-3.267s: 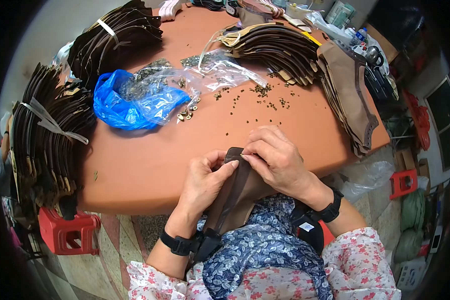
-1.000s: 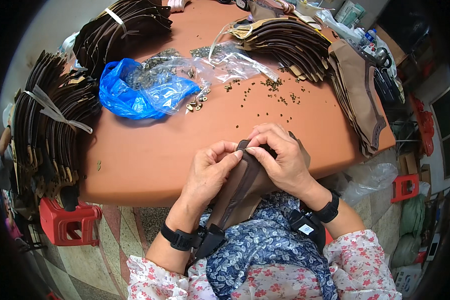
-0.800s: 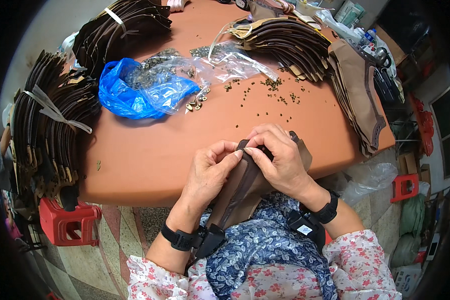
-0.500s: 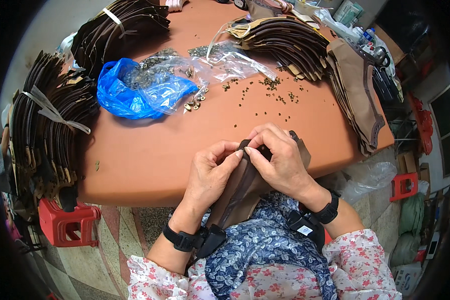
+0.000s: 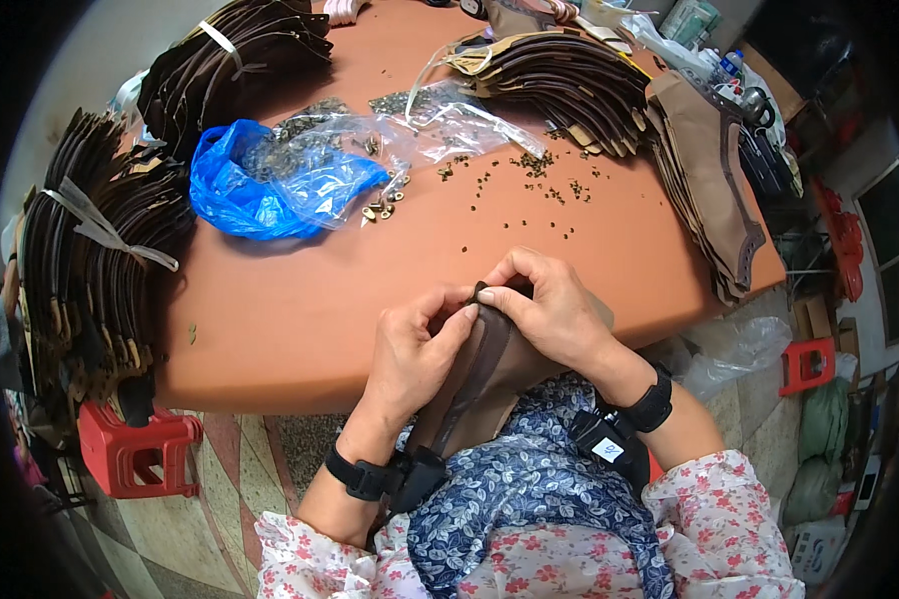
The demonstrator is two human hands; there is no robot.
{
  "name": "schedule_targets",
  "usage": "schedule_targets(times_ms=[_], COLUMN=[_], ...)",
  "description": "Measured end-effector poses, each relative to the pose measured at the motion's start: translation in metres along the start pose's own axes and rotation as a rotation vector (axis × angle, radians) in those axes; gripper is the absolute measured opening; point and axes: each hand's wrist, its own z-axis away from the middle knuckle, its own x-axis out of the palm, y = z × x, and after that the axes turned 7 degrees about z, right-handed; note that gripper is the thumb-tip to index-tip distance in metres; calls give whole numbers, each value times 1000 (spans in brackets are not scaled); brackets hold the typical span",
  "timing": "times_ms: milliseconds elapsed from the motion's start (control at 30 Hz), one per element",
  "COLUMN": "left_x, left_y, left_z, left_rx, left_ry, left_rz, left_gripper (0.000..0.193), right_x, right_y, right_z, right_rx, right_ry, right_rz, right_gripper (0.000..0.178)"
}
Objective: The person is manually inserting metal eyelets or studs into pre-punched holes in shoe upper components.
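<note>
A brown leather shoe upper piece [image 5: 491, 361] with a darker edge strip slants from my lap up to the table's near edge. My left hand [image 5: 417, 344] pinches its top corner between thumb and fingers. Close beside it, my right hand [image 5: 549, 307] pinches the same corner, thumb against forefinger. The fingertips almost meet there, so any small part between them is hidden. Beyond my hands, small dark metal pieces [image 5: 535, 165] lie scattered on the orange-brown tabletop [image 5: 300, 309]. A few larger metal hooks [image 5: 380, 210] lie beside a blue plastic bag [image 5: 232, 205].
Tied stacks of leather pieces stand at the left [image 5: 90, 250], the back left [image 5: 235, 70] and the back right [image 5: 559, 85]. More brown uppers [image 5: 704, 175] overlap along the right edge. Red stools stand at the lower left [image 5: 135, 449] and right [image 5: 807, 365].
My right fingers have curled closer to the left ones at the leather's corner. The upper's top has turned, showing more of its brown side. The view has shifted slightly.
</note>
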Motion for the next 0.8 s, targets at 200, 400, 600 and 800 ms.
schedule_targets(times_ms=[200, 400, 600, 800], left_x=[0, 2, 2, 4], left_y=[12, 19, 10, 10], left_z=[-4, -4, -4, -4], left_rx=[-150, -195, -157, -133], left_ry=[-29, -24, -10, -6], left_rz=[213, 184, 223, 213], left_gripper=[14, 14, 15, 16], right_x=[-17, -27, -25, -19], right_y=[-7, -9, -17, -15], right_z=[0, 2, 4, 3], right_rx=[63, -18, -11, 6], right_ry=[-141, -164, -148, -113], right_rz=[-104, -29, 34, 47], right_gripper=[13, 21, 21, 20])
